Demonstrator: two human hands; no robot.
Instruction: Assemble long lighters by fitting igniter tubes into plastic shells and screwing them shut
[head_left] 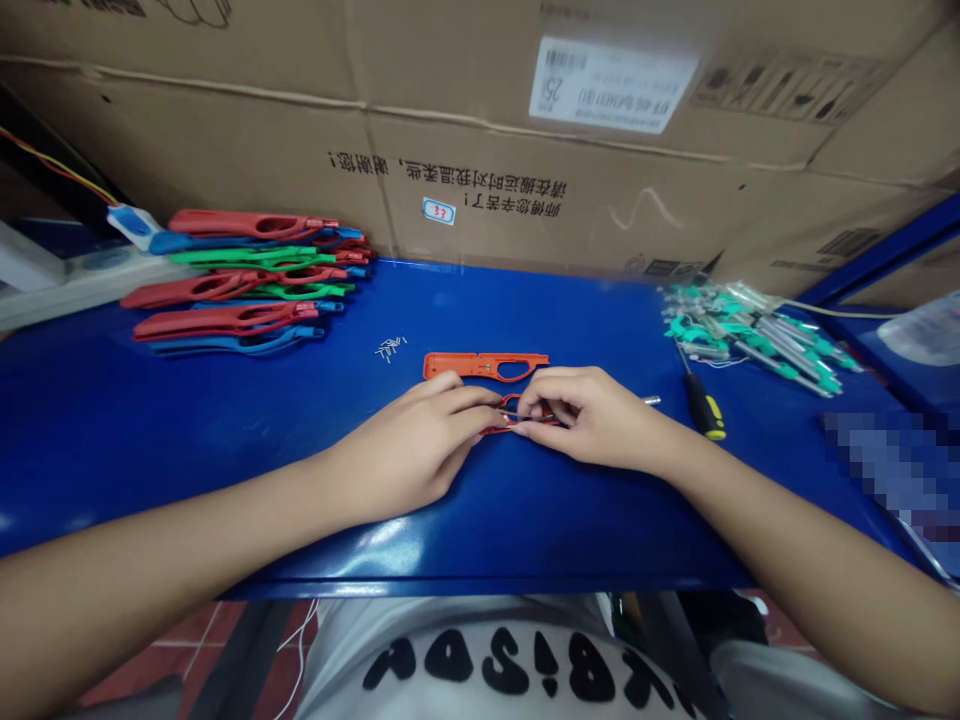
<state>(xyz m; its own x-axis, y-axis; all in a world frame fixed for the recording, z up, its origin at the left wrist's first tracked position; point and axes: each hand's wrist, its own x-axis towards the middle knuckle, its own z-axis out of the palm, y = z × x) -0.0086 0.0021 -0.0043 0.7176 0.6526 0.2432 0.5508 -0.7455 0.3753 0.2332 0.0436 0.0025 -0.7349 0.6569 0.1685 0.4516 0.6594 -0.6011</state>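
Note:
An orange-red half shell of a long-nosed lighter [493, 430] lies under my fingers on the blue table, mostly covered by them. My left hand [424, 435] comes from the left, its fingers closed on the shell's handle end. From the right, my right hand [592, 415] bends over the shell with thumb and fingers pinched at a thin part; what exactly they grip is hidden. A metal tube tip [651, 400] sticks out past the right hand. Just beyond both hands rests a matching half shell [454, 366], its hollow inside facing up.
Small metal screws or pins [390, 348] lie in a loose group. Red, green and blue lighter shells [240, 285] are stacked at left. Teal-and-metal lighter inner parts [757, 335] are heaped at right beside a black-yellow screwdriver [703, 402]. A cardboard box [465, 150] stands behind.

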